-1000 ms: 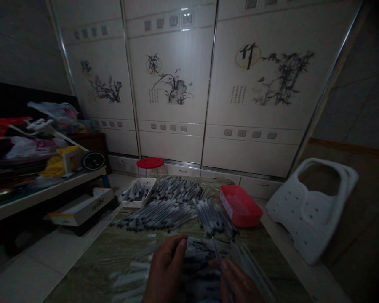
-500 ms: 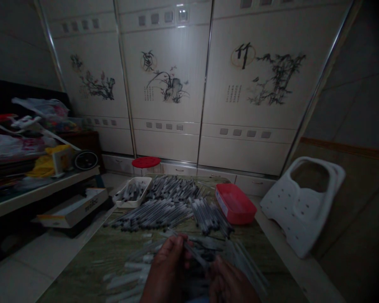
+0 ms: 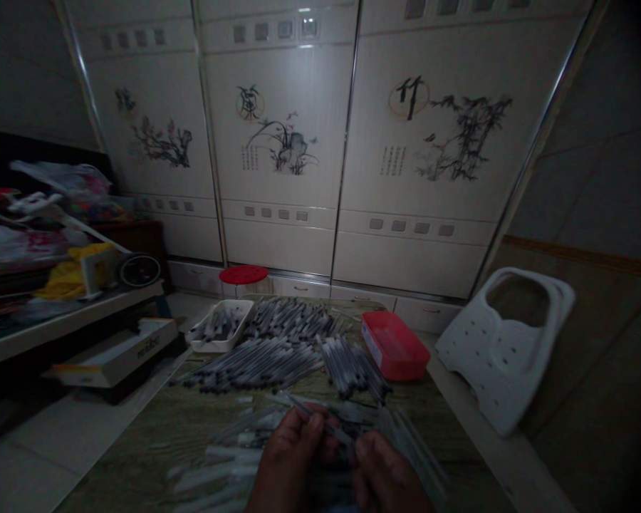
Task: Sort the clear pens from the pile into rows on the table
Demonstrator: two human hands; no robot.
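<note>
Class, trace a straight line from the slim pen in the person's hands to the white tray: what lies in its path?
Rows of loose pens lie on the table between the held slim pen and the white tray, so a path along the tabletop crosses them.

And here we are in a room of someone's home: tall wardrobe doors point(image 3: 293, 142) painted with ink bamboo and orchids, a little red stool point(image 3: 243, 274) against them, plastic bags point(image 3: 58, 178) heaped by a shelf point(image 3: 69, 320), a tiled floor point(image 3: 43, 442), and pen refills point(image 3: 256, 363) spread over a makeshift counter point(image 3: 139, 456)!
</note>
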